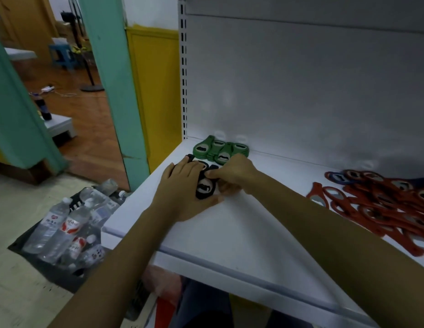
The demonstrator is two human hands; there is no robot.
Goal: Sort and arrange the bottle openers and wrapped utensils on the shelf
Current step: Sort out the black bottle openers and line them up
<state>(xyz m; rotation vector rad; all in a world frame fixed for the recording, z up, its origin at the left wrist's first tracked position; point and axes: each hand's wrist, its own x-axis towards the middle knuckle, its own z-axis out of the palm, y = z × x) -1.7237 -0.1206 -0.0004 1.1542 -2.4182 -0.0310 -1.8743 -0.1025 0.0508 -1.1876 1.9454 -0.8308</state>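
A few black bottle openers (204,188) lie on the white shelf (229,233) near its left end. My left hand (182,185) rests flat over them with straight fingers, its thumb under the nearest one. My right hand (232,174) pinches the upper end of a black opener with curled fingers. Just behind them, several green bottle openers (219,150) sit grouped against the back panel. A loose pile of red bottle openers (381,204), with a blue one (338,178) at its back edge, spreads over the shelf's right side. No wrapped utensils are visible.
The shelf's slotted upright (183,67) and grey back panel (301,91) close off the rear. Left of the shelf, on the floor, stands a dark crate of water bottles (71,223). A teal door frame (116,91) and yellow panel (156,91) stand behind it.
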